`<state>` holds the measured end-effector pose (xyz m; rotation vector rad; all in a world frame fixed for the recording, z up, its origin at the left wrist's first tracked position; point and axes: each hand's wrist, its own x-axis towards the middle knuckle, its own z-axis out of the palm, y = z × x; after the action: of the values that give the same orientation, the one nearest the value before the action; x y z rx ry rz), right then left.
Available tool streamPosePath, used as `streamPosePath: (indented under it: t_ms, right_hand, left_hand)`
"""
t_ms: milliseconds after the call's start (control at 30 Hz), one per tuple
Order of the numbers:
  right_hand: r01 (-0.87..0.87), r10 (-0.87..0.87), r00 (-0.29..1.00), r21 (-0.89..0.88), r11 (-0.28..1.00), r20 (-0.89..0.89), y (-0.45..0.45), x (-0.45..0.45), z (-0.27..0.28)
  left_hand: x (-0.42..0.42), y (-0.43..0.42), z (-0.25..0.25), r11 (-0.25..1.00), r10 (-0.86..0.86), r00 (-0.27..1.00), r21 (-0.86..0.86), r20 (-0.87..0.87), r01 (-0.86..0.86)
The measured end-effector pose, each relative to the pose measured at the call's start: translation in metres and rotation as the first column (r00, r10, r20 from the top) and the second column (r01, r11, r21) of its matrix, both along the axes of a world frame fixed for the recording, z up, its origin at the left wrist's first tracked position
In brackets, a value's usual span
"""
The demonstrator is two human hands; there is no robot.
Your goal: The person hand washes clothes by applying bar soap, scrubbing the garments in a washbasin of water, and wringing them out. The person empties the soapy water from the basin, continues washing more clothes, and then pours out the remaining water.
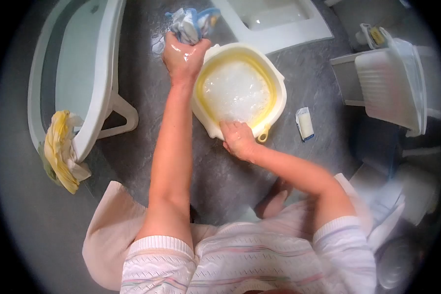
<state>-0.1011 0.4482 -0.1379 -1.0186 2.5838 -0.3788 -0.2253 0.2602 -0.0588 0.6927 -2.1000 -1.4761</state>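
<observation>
My left hand (183,55), wet and shiny, is closed around a bunched wet cloth (193,23), white with blue edging and some coloured print. It is just beyond the upper left of a white and yellow basin (279,105) on the floor. Cloudy, sudsy water (235,90) fills the basin. At the near rim, my right hand (238,140) grips the edge, its fingers reaching over to the inside and its thumb outside. Beside that hand hangs a small yellow loop (263,134). A soap bar in a partly opened wrapper (305,124) lies on the floor to the right.
A large white tub (110,59) stands at left, with a yellow cloth (59,152) draped over its near end. Behind the basin is a white tray-like fixture (299,41). To the right is a white plastic piece with a ribbed panel (382,83). The grey floor looks wet.
</observation>
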Motion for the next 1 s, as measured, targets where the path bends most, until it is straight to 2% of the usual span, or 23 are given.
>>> streamPosePath:
  t_ms: [167,200,233,267,300,333,400,433,600,700,767,800,900,967,1000]
  right_hand:
    - [-0.007,0.005,1.000,0.095,0.995,0.020,0.012,-0.030,0.022]
    - [0.025,-0.026,1.000,0.046,0.999,0.008,0.015,-0.045,0.035]
    - [0.095,-0.094,0.995,0.070,0.993,-0.022,0.021,-0.060,0.041]
    - [0.146,-0.148,0.989,0.060,0.987,0.031,0.025,-0.080,0.052]
    - [0.155,-0.154,0.988,0.093,0.984,-0.022,0.024,-0.098,0.074]
    - [0.201,-0.198,0.979,0.053,0.978,-0.052,0.025,-0.116,0.091]
    - [0.303,-0.304,0.952,-0.060,0.951,-0.020,0.027,-0.157,0.120]
    - [0.403,-0.386,0.906,-0.078,0.912,0.171,0.034,-0.176,0.121]
    - [0.195,-0.195,0.981,-0.020,0.980,0.008,0.036,-0.163,0.111]
    - [0.138,-0.138,0.990,0.092,0.986,-0.005,0.032,-0.128,0.098]
    - [0.174,-0.175,0.979,0.016,0.985,0.103,0.035,-0.109,0.078]
    - [0.032,-0.032,0.998,0.004,0.999,-0.050,0.039,-0.103,0.070]
    - [0.007,-0.010,0.990,-0.021,1.000,-0.142,0.040,-0.101,0.055]
    - [0.089,-0.093,0.988,-0.042,0.995,-0.123,0.041,-0.117,0.065]
    - [0.182,-0.183,0.983,-0.053,0.982,-0.027,0.042,-0.131,0.075]
  left_hand:
    - [-0.011,-0.001,-0.012,0.996,-0.029,0.996,0.086,-0.078,0.036]
    - [-0.013,-0.003,-0.012,0.994,-0.035,0.993,0.102,-0.108,0.047]
    - [-0.015,-0.003,-0.012,0.991,-0.042,0.990,0.118,-0.138,0.059]
    - [-0.014,-0.003,-0.003,0.991,-0.035,0.992,0.122,-0.121,0.050]
    - [-0.015,-0.002,-0.002,0.986,-0.036,0.987,0.156,-0.158,0.060]
    - [-0.014,-0.004,0.000,0.978,-0.035,0.979,0.196,-0.201,0.075]
    - [-0.012,-0.005,0.005,0.966,-0.054,0.975,0.237,-0.215,0.106]
    - [-0.011,-0.004,0.007,0.965,-0.057,0.974,0.238,-0.218,0.110]
    - [-0.013,-0.010,-0.006,0.976,-0.050,0.984,0.200,-0.170,0.084]
    - [-0.010,-0.008,-0.007,0.976,-0.059,0.985,0.196,-0.164,0.091]
    - [-0.008,-0.008,-0.007,0.970,-0.080,0.987,0.218,-0.139,0.109]
    - [-0.008,-0.008,-0.006,0.966,-0.089,0.988,0.229,-0.126,0.116]
    - [-0.006,-0.005,-0.004,0.983,-0.048,0.995,0.174,-0.089,0.063]
    - [-0.005,-0.002,0.001,0.975,-0.054,0.991,0.205,-0.126,0.080]
    - [-0.005,-0.001,0.005,0.971,-0.058,0.988,0.222,-0.145,0.090]
